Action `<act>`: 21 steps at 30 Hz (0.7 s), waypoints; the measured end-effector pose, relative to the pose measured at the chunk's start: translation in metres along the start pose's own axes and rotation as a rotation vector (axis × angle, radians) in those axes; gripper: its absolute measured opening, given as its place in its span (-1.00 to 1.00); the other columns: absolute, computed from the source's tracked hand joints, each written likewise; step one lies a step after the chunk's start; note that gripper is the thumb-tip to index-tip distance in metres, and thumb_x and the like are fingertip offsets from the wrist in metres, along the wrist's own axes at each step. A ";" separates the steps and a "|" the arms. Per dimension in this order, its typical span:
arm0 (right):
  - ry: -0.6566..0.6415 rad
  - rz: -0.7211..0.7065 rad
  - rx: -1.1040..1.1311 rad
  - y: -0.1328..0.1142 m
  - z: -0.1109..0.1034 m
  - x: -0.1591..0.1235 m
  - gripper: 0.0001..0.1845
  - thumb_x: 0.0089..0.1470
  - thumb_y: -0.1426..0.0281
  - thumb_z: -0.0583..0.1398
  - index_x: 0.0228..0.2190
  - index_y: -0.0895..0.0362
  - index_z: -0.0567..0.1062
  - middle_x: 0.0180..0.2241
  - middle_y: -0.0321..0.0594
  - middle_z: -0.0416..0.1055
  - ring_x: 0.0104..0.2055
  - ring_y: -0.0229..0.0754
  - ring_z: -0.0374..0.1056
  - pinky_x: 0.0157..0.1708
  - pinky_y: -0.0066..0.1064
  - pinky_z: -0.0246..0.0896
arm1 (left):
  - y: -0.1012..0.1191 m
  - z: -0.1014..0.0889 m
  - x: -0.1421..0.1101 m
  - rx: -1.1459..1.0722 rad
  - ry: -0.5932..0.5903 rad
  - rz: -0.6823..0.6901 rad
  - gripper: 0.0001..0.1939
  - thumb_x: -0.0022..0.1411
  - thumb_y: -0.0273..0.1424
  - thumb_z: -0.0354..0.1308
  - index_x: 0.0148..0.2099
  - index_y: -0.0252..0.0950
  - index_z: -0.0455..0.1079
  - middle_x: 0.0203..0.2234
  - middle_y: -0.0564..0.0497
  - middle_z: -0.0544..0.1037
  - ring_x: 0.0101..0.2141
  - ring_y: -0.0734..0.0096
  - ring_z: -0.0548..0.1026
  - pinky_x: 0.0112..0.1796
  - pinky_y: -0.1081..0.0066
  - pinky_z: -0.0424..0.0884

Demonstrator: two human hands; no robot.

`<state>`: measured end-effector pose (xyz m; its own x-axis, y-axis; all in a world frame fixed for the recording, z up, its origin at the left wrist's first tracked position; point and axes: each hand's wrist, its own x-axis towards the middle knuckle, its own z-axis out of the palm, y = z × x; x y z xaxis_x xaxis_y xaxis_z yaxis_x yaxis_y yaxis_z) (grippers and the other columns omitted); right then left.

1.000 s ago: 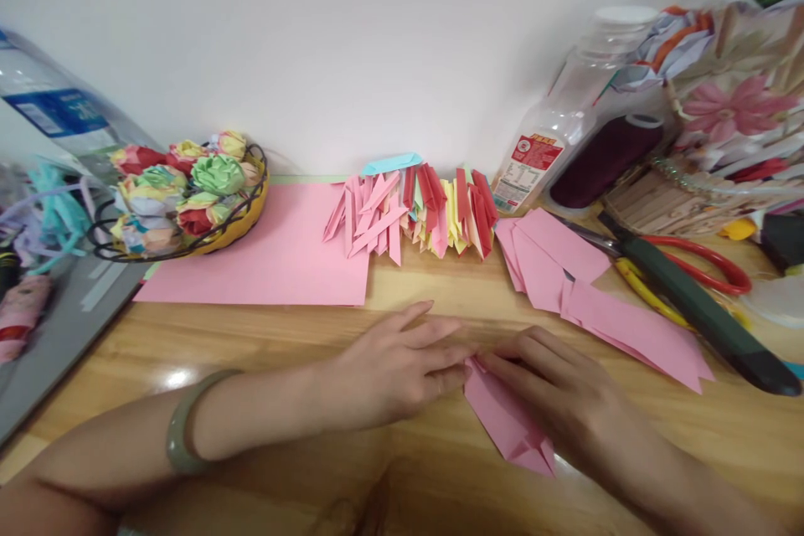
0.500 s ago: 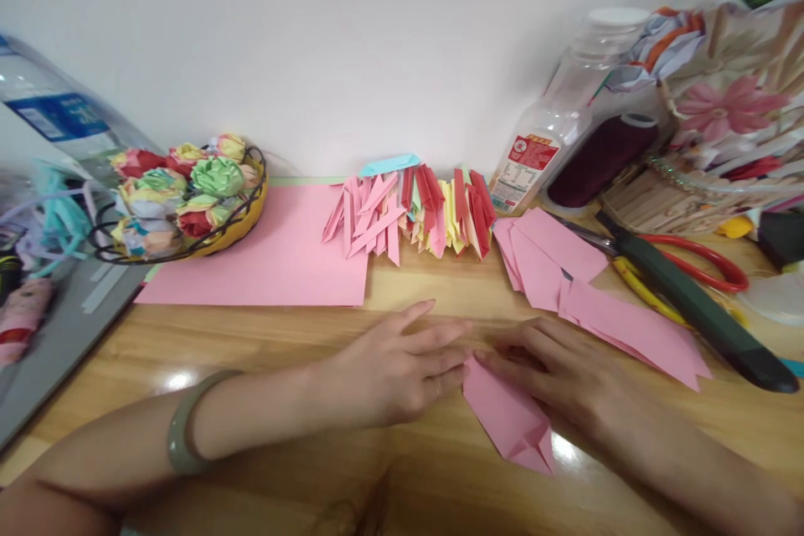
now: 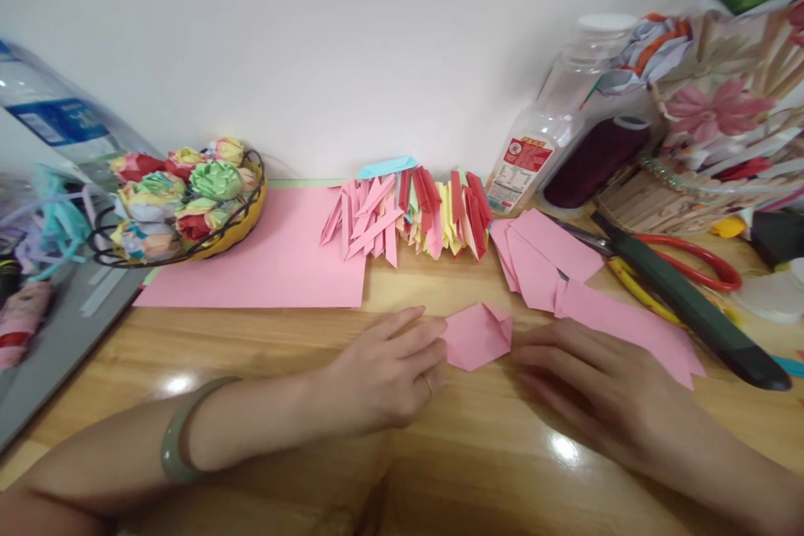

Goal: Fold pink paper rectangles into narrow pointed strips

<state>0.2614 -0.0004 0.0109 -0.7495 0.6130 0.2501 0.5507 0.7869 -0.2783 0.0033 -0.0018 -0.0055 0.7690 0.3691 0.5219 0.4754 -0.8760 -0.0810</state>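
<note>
A small piece of folded pink paper (image 3: 476, 339) sits between my two hands, a raised flap at its right end. My left hand (image 3: 395, 373), with a ring on one finger and a green bangle at the wrist, pinches its left edge; the thumb is mostly hidden. My right hand (image 3: 584, 373) is just right of the paper, fingers loosely bent and seemingly not touching it. Close behind that hand lie several pink paper strips (image 3: 546, 260). A row of folded paper pieces (image 3: 414, 213) in pink, red and yellow stands near the wall.
At the left, a yellow basket (image 3: 242, 226) of paper flowers rests on a pink sheet (image 3: 295, 268). Dark-handled pliers (image 3: 691, 301) and red-handled scissors (image 3: 703, 264) lie right. A clear bottle (image 3: 546, 126), thread spool (image 3: 594, 163) and stick-built holder (image 3: 659, 193) stand behind.
The folded paper has turned and shifted up and away, its flap end now at the right. My left hand has closed on its edge, while my right hand has drawn off to the right.
</note>
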 end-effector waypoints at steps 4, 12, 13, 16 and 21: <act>0.052 0.031 0.001 0.003 0.011 0.003 -0.82 0.12 0.44 0.11 -0.18 0.12 0.36 -0.20 -0.14 0.39 -0.11 -0.11 0.31 -0.20 -0.26 0.30 | -0.002 -0.001 0.005 -0.024 0.007 -0.014 -0.82 0.28 -0.54 0.02 -0.33 -0.38 0.43 -0.41 0.01 0.54 -0.21 0.38 0.45 -0.07 0.31 0.37; 0.066 -0.034 -0.009 0.004 0.016 0.006 -0.85 0.17 0.49 0.06 -0.22 0.15 0.39 -0.26 -0.14 0.41 -0.18 -0.16 0.32 -0.26 -0.29 0.30 | -0.002 0.001 0.005 0.018 -0.059 0.014 -0.86 0.26 -0.47 0.05 -0.33 -0.36 0.41 -0.44 0.02 0.51 -0.23 0.33 0.45 -0.09 0.26 0.37; 0.072 -0.042 -0.013 0.003 0.016 0.007 -0.86 0.17 0.48 0.07 -0.22 0.16 0.39 -0.27 -0.14 0.41 -0.19 -0.15 0.32 -0.26 -0.28 0.30 | -0.001 0.003 0.005 0.032 -0.058 0.017 -0.87 0.26 -0.48 0.06 -0.34 -0.35 0.40 -0.44 0.02 0.51 -0.24 0.33 0.45 -0.09 0.25 0.36; 0.083 -0.035 0.004 0.000 0.017 0.009 -0.87 0.15 0.43 0.11 -0.23 0.17 0.39 -0.29 -0.13 0.41 -0.21 -0.14 0.32 -0.28 -0.28 0.30 | 0.000 0.006 0.007 0.080 -0.023 0.069 -0.84 0.25 -0.54 0.02 -0.36 -0.37 0.40 -0.47 0.01 0.50 -0.26 0.33 0.45 -0.09 0.24 0.36; 0.080 -0.014 0.027 0.000 0.018 0.010 -0.84 0.14 0.38 0.11 -0.22 0.16 0.41 -0.29 -0.13 0.41 -0.21 -0.14 0.33 -0.28 -0.28 0.30 | -0.001 0.008 0.010 0.087 0.024 0.135 -0.81 0.21 -0.58 0.01 -0.44 -0.37 0.36 -0.51 -0.01 0.49 -0.31 0.34 0.45 -0.19 0.31 0.40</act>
<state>0.2471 0.0046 -0.0034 -0.7247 0.6066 0.3270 0.5295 0.7938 -0.2991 0.0140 0.0057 -0.0066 0.8184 0.2411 0.5217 0.4041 -0.8868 -0.2242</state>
